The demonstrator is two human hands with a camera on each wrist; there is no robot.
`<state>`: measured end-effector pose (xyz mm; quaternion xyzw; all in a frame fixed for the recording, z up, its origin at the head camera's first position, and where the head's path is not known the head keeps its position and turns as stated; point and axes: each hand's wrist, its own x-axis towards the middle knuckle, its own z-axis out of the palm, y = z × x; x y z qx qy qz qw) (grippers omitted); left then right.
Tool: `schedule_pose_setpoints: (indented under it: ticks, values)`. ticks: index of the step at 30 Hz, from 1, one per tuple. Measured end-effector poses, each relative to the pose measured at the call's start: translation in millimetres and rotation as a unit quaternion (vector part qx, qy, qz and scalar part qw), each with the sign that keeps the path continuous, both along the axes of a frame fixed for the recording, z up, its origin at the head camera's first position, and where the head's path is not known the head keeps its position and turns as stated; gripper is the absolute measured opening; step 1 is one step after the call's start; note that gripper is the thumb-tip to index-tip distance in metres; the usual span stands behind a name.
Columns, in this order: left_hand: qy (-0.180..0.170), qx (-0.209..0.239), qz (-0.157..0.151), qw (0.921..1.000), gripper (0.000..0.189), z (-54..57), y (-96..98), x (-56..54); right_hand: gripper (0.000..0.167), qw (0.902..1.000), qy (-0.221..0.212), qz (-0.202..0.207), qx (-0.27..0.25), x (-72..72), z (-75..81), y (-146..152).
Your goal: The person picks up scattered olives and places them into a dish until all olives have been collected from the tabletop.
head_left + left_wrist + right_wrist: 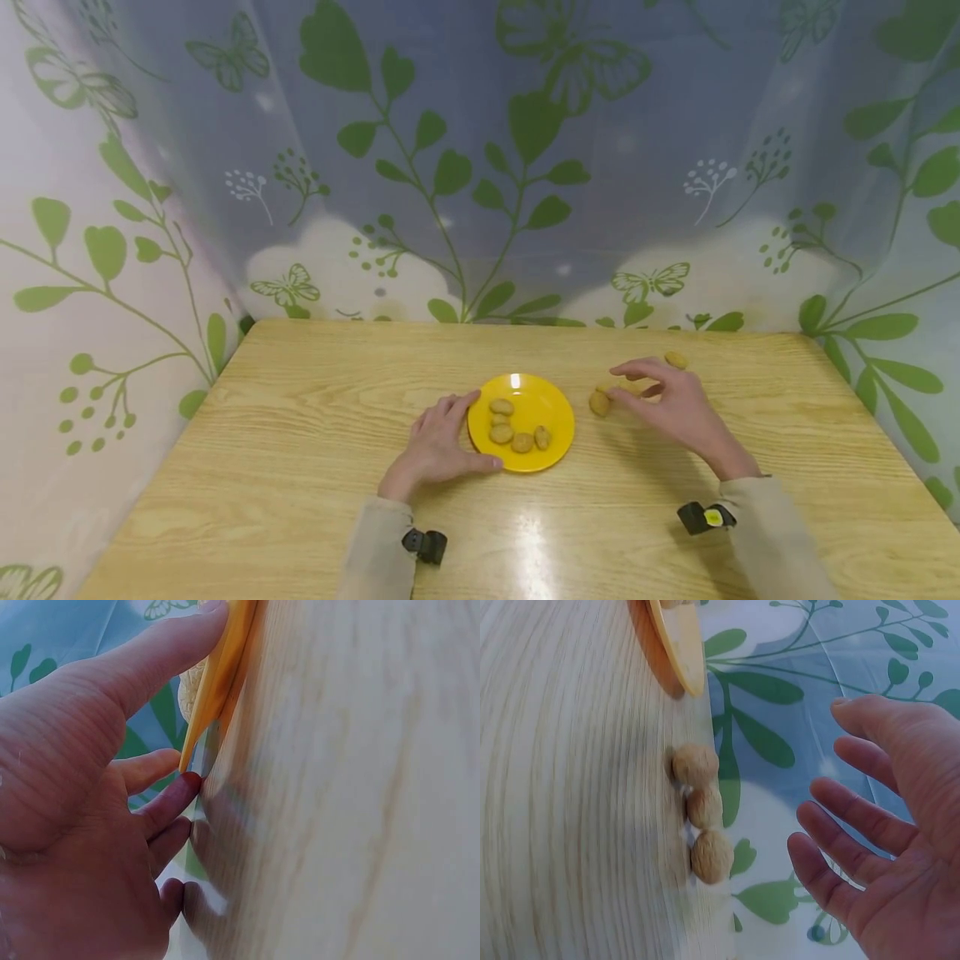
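Observation:
A yellow plate [555,404] bears several wrinkled light-brown nuts [522,442] that look like walnuts. My left hand [438,446] holds the plate's left rim, with the thumb at the near edge and a fingertip at the far left. In the left wrist view the thumb [161,656] lies along the plate [217,682]. My right hand [675,408] hovers to the right of the plate, its fingers loosely bent and holding nothing. Three nuts [705,806] stand in a row below its fingers in the right wrist view. The hand partly covers them in the head view.
The wooden table [300,400] runs back to a hanging cloth [465,208] printed with leaves and butterflies. One loose nut [676,359] lies farthest back, just beyond the right hand. Black straps with small devices circle both sleeved wrists.

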<state>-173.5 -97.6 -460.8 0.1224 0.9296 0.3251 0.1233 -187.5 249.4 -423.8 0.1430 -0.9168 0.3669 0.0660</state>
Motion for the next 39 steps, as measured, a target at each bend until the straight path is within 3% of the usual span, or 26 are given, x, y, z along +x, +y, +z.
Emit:
schedule_pose_setpoints:
  ticks: [9,27,39]
  values:
    - [-0.004,-0.001,-0.002,1.0000,0.105,-0.9,0.0,-0.5,0.031,0.9995,0.013,-0.023,0.018,1.6,-0.7,17]
    - [-0.006,0.001,0.001,1.0000,0.105,0.7,-0.2,-0.9,0.030,0.9988,0.031,-0.038,0.003,5.4,-11.0,41]
    - [-0.001,-0.008,-0.004,1.0000,0.105,-1.6,-0.7,-1.6,0.034,0.9984,0.014,-0.053,0.011,7.1,-15.6,57]
